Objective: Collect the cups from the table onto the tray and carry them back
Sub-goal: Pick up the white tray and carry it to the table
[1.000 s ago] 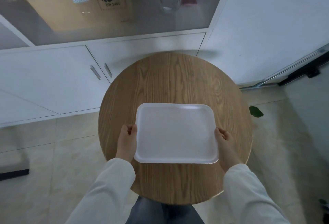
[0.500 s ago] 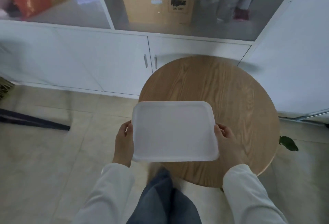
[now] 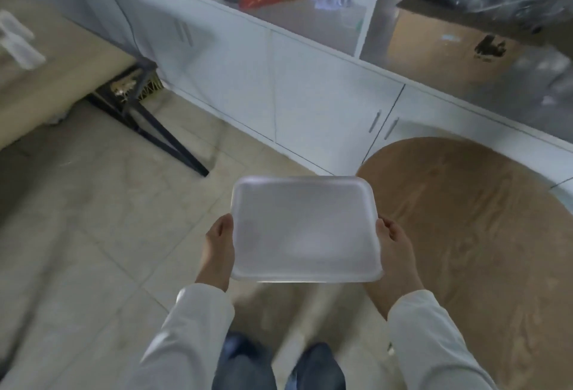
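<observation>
A white rectangular tray point(image 3: 305, 230) is held level in front of me, over the floor just left of the round wooden table point(image 3: 483, 234). Nothing lies on the tray. My left hand point(image 3: 217, 250) grips its left edge and my right hand point(image 3: 395, 250) grips its right edge, thumbs on the rim. No cups are in view. The picture is blurred by motion.
White low cabinets point(image 3: 279, 79) with glass shelving above run along the back. A beige table point(image 3: 37, 79) with black legs point(image 3: 161, 135) stands at the left, something pale and blurred on it. Tiled floor point(image 3: 93, 234) lies between. My legs show below the tray.
I have turned left with the tray in both hands. The tray has come off the round table, which now sits at the right; a beige table has come into view at the left.
</observation>
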### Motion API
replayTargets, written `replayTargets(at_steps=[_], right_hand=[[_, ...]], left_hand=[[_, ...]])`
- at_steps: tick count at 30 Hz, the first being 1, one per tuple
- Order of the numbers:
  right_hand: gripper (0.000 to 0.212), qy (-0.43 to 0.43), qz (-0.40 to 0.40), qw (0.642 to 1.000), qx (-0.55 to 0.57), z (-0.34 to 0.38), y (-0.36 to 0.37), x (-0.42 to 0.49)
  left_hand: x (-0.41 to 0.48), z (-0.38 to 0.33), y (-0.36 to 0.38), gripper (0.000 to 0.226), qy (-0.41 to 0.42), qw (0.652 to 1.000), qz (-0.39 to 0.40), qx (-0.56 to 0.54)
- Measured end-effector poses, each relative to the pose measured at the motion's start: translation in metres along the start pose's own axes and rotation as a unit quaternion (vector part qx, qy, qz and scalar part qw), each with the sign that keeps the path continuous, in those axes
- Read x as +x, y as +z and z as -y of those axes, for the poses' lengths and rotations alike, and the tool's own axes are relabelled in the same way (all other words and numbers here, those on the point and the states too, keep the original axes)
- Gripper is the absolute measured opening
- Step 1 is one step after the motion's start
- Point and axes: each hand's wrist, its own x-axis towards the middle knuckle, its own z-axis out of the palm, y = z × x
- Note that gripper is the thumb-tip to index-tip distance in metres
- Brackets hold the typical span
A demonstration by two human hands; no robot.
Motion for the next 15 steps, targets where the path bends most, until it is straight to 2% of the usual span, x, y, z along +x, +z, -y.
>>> replayTargets(at_steps=[8,11,15], right_hand=[[0.025,-0.076,0.112,0.986,-0.094,0.029,0.167,-0.036],[0.025,-0.094,0.158,0.975,-0.128,0.034,0.232,-0.056],[0.021,-0.126,0.225,0.95,-0.176,0.042,0.304,-0.087]], left_hand=[[0.046,0.012,-0.152,0.032,0.01,0.993,-0.097,-0.073],[0.065,0.023,-0.209,0.038,0.004,0.986,-0.135,-0.099],[0.079,0.03,-0.275,0.035,0.012,0.974,-0.195,-0.111]])
